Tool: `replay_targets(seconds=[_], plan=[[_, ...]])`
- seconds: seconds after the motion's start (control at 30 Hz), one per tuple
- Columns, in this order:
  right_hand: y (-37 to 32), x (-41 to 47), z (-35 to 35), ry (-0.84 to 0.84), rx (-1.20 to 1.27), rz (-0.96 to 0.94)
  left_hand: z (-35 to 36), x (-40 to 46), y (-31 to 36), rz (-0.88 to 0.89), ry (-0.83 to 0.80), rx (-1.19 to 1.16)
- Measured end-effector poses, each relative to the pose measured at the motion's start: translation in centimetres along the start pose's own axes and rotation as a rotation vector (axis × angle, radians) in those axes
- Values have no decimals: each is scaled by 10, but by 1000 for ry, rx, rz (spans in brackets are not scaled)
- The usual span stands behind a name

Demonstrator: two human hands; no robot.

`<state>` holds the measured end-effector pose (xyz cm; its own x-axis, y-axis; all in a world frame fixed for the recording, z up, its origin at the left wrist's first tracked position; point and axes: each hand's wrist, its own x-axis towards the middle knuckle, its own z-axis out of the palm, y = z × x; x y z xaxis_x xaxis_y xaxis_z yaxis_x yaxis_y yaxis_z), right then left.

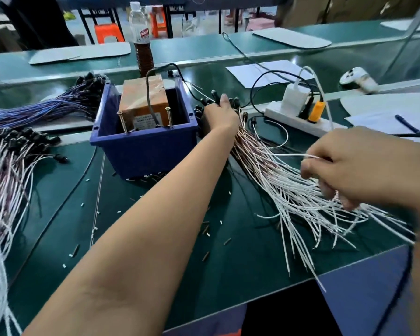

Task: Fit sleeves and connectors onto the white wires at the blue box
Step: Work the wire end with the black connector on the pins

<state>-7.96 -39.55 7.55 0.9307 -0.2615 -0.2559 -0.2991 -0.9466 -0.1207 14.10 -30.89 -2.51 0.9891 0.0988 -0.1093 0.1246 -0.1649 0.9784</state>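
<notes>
two hands, left hand (218,112) grasping black connectors (204,103), right hand (354,166) pinching white wires (289,190), labels unreadable

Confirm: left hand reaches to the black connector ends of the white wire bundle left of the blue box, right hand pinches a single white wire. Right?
Not quite. In the head view the white wire bundle that the left hand reaches lies right of the blue box, not left. The rest holds: the left hand is at the bundle's black connector ends, and the right hand pinches a single white wire.
</notes>
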Motion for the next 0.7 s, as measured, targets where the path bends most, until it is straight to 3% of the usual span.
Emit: replay_targets(seconds=[0.1, 0.23, 0.3, 0.47, 0.63, 0.7], plan=[[5, -1, -4, 48, 5, -9, 1, 2, -6, 13, 23, 43], [0, 17, 11, -85, -129, 39, 8, -3, -9, 71, 30, 106], [-1, 20, 15, -71, -134, 23, 10, -5, -11, 91, 47, 159], [-24, 45, 26, 125, 26, -48, 5, -13, -14, 122, 122, 258], [-43, 98, 58, 301, 151, 24, -1, -21, -11, 64, 45, 115], [-47, 110, 65, 382, 190, 23, -5, -22, -14, 86, 51, 162]])
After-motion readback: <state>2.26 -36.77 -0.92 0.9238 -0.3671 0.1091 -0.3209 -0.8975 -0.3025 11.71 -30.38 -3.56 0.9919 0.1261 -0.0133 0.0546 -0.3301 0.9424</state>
